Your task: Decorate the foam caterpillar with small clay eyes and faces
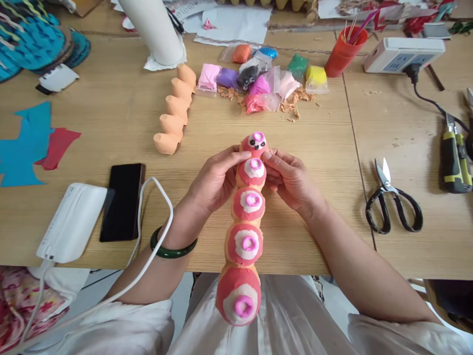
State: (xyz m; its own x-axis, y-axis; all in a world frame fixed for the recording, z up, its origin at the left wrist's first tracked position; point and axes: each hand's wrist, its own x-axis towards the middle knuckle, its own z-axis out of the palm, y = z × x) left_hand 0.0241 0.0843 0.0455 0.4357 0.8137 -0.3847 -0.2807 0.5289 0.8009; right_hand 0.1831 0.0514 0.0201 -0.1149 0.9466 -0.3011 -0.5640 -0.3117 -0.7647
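Caterpillar: a five-segment model (248,212) in orange-pink with white and pink rings. Its head with dark eyes is over the counter (118,123); its tail sticks out past the near edge, above the lap.
Left hand: the left hand (212,180) is closed on the caterpillar just behind the head, thumb on top of the second segment.
Right hand: the right hand (290,180) grips the same spot from the other side, fingers (271,157) pressed to the neck.
Risk, droop: only the front is held, so the long unsupported tail could sag or break at a joint.
Risk, squeeze: soft rings may dent or smear under tight fingers.
Risk, cable: the white cable (158,207) loops by the left wrist and could snag, dragging the phone (121,202).
Risk, blades: the scissors (391,202) lie open near the right forearm.
Hidden: the underside, the segment joints and the fingertips behind the body; whether the middle rests on the counter cannot be told.
Cut off: the white roll (153,29) at the top edge; the clay packets (258,79) overlap and are hard to count.
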